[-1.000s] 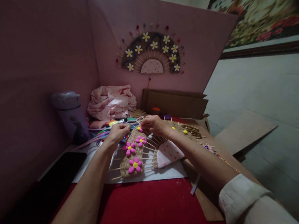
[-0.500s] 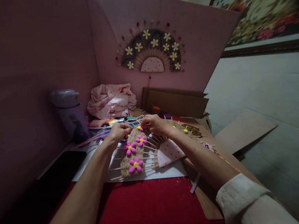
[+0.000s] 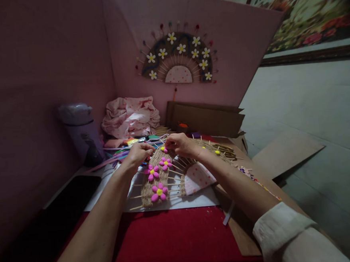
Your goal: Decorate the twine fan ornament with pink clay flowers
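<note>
A woven twine fan (image 3: 160, 156) with thin sticks poking out of its edge lies on a white sheet (image 3: 194, 201). Pink clay flowers (image 3: 159, 192) with yellow centres run up its left side. At the fan's top left, the fingers of my right hand (image 3: 182, 145) are curled down beside a small, partly pink flower (image 3: 164, 149); its right part is hidden by them. My left hand (image 3: 141, 153) is closed in a pinch by the outer sticks just left of that flower. What either set of fingertips holds, if anything, is too small to see. A dotted fabric half-circle (image 3: 199, 178) forms the fan's base.
Behind the fan lie crumpled dotted cloth (image 3: 130, 117), coloured strips (image 3: 116, 155) and folded cardboard (image 3: 204, 119). A purple tumbler (image 3: 82, 135) and a dark flat panel (image 3: 74, 196) are at left. Another flowered fan (image 3: 177, 59) hangs on the pink backboard. Red cloth (image 3: 170, 239) covers the front.
</note>
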### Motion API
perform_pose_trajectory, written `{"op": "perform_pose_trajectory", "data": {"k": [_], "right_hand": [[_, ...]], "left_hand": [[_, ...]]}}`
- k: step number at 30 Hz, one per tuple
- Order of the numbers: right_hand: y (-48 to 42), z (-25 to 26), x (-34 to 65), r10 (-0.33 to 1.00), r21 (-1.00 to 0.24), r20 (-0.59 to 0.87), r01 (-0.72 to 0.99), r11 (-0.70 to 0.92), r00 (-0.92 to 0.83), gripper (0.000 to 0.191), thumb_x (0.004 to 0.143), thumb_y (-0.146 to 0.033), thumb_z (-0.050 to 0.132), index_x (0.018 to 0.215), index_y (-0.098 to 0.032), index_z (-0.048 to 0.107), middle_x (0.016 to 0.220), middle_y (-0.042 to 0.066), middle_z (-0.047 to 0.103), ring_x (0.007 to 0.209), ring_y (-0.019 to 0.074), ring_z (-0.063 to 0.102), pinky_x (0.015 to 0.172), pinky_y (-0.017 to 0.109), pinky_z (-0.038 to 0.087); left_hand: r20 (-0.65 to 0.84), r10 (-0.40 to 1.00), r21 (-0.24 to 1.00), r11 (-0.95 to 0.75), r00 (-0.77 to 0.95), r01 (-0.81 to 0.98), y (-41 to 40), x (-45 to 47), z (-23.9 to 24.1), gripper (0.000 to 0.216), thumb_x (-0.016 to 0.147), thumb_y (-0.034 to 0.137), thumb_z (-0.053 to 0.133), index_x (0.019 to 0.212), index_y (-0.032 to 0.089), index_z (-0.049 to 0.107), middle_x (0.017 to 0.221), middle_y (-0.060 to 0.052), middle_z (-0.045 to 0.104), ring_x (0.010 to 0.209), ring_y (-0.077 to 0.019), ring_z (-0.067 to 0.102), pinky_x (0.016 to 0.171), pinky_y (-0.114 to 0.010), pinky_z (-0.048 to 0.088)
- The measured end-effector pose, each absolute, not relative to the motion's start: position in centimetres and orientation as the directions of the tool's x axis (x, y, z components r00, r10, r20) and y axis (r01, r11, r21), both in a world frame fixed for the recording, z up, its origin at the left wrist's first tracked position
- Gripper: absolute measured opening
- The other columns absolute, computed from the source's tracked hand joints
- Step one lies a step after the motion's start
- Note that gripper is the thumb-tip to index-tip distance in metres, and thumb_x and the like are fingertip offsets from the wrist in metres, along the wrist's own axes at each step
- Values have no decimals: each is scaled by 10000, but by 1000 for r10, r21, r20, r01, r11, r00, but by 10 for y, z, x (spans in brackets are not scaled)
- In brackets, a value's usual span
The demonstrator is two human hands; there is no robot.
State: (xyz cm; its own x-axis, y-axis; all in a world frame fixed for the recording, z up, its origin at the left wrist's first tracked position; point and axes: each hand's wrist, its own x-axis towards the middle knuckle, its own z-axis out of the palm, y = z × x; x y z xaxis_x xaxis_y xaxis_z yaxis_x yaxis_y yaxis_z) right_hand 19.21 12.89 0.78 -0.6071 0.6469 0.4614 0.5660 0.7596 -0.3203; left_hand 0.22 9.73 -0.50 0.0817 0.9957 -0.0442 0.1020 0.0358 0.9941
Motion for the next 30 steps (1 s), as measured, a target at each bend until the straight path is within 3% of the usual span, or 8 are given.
{"op": "perform_pose_trajectory", "data": {"k": [4, 7, 10, 16, 21, 30], "right_hand": [[127, 10, 193, 652, -271, 449, 602, 751, -610, 135, 740, -9, 610, 763, -125, 676, 787, 34, 612, 690, 102, 537, 613, 199, 366], [123, 14, 197, 687, -212, 427, 674, 708, -587, 241, 743, -15, 603, 912, -158, 697, 857, 41, 617, 706, 104, 545, 601, 202, 355], [116, 16, 202, 698, -87, 430, 743, 664, -573, 306, 768, -52, 582, 1000, -216, 696, 871, 34, 616, 719, 118, 545, 586, 216, 336], [105, 6, 203, 645, 132, 423, 748, 650, -636, 274, 792, -106, 565, 961, -265, 709, 858, 33, 603, 718, 132, 522, 569, 242, 303], [104, 3, 201, 622, 181, 424, 734, 654, -658, 205, 829, -176, 558, 953, -240, 709, 868, 50, 611, 734, 143, 509, 577, 254, 305], [100, 1, 210, 606, 227, 427, 729, 647, -671, 345, 818, -100, 528, 1084, -282, 650, 863, 43, 607, 735, 143, 482, 601, 260, 309]], "left_hand": [[-45, 997, 994, 38, 70, 98, 97, 2, -5, 73, 613, 104, 573, 625, 101, 646, 474, 16, 532, 393, -68, 416, 431, -210, 288], [-42, 997, 995, 36, 59, 98, 97, 2, -5, 68, 614, 94, 576, 614, 102, 643, 468, 18, 527, 393, -65, 410, 434, -211, 293], [-42, 998, 995, 37, 56, 97, 97, 3, -4, 68, 613, 86, 580, 608, 100, 646, 469, 15, 531, 393, -64, 406, 434, -212, 292], [-34, 999, 996, 30, 43, 82, 96, 4, -4, 56, 607, 75, 596, 597, 110, 639, 462, 22, 519, 401, -67, 405, 445, -219, 298], [-18, 1000, 995, 16, 24, 97, 97, 4, -4, 69, 605, 69, 580, 605, 100, 641, 467, 16, 523, 405, -71, 399, 448, -225, 282], [10, 1000, 993, -12, 19, 119, 94, 5, -2, 91, 599, 76, 565, 610, 93, 654, 418, 37, 472, 396, -67, 366, 445, -223, 257]]}}
